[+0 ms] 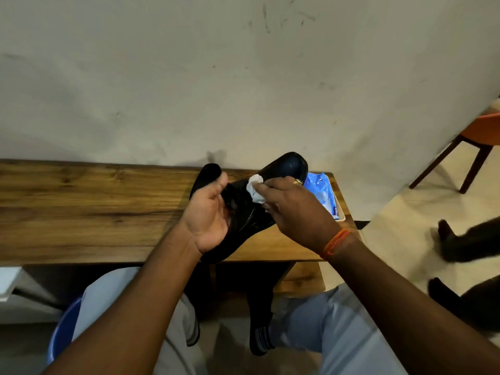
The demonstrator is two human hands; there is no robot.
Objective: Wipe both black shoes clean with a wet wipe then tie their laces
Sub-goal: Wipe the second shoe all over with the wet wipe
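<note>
A black shoe is held above the wooden table, tilted so that its toe points up and away toward the wall. It is gripped from the left side by the left hand, whose palm faces the shoe and whose thumb is laid along its upper. A crumpled white wet wipe is pinched in the fingers of the right hand and pressed against the shoe's upper near the middle. An orange thread band is worn on the right wrist. A second black shoe is seen on the table just behind the left hand, largely hidden by it. A blue wipe packet is lying at the table's right end, close to the right hand. An orange chair is standing at the far right.
</note>
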